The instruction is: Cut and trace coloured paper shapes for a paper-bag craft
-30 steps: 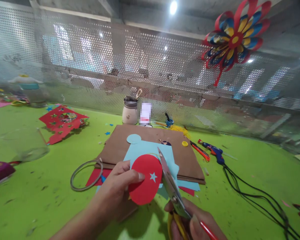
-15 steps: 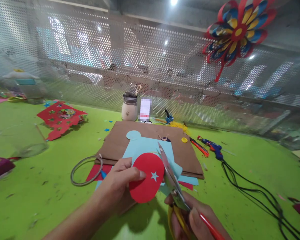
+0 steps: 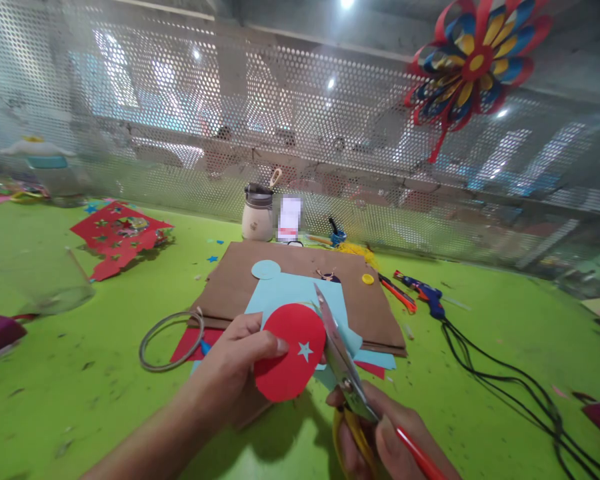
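Observation:
My left hand [image 3: 235,360] pinches a round red paper piece [image 3: 283,380], thumb on top and the other fingers behind it. A star-shaped hole [image 3: 305,351] near its right side shows light blue. In my right hand [image 3: 395,433] is a pair of scissors [image 3: 341,360] with yellow-lined handles, its blades pointing up beside the paper's right edge. A red stick-like thing [image 3: 420,453], perhaps a pen, also lies in that hand. Behind the paper, a light blue sheet [image 3: 300,291] rests on brown cardboard [image 3: 220,287].
A light blue disc [image 3: 266,269] and a yellow disc [image 3: 367,279] lie on the cardboard. To the right are an orange cutter [image 3: 399,295] and a blue glue gun [image 3: 433,300] with black cord. A metal ring [image 3: 150,360] lies left; a jar [image 3: 257,217] stands behind.
The red paper has shifted slightly left and up with my left hand. The scissors have moved a little left too; both hands keep their holds.

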The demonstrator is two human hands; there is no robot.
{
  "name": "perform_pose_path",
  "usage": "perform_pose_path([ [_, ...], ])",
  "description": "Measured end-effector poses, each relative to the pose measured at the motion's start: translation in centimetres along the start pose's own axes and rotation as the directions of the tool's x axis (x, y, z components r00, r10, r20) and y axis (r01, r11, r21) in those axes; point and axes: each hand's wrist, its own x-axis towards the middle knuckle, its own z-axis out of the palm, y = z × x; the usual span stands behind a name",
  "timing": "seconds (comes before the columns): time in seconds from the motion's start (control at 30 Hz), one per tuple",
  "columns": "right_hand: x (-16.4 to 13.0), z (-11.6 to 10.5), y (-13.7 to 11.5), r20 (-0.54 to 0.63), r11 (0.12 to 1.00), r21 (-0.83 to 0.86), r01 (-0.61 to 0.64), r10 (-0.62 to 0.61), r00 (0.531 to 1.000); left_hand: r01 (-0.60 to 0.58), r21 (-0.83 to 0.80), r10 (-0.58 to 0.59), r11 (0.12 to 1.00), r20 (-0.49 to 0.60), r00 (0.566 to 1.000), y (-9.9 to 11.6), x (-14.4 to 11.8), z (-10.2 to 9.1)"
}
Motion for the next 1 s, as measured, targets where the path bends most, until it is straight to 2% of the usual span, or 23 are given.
perform_pose_path([
  [0.13,-0.05,-0.08,0.12,0.01,1.0,-0.005,-0.007,0.007,1.0,0.01,0.009,-0.01,1.0,-0.024,1.0,-0.22,0.21,-0.17],
  [0.3,-0.22,-0.11,-0.09,0.009,0.999,-0.043,0.013,-0.012,1.0,-0.003,0.007,0.003,1.0,0.017,1.0,-0.37,0.43,-0.31],
  [0.77,-0.11,-0.16,-0.13,-0.022,0.997,-0.072,-0.034,0.033,0.999,0.003,0.0,-0.003,1.0,-0.042,0.999,-0.32,0.43,-0.18],
  [1.0,-0.18,-0.06,-0.76,-0.022,0.996,-0.056,-0.073,0.071,0.997,-0.015,0.008,0.015,1.0,0.04,0.999,0.12,0.26,-0.25],
])
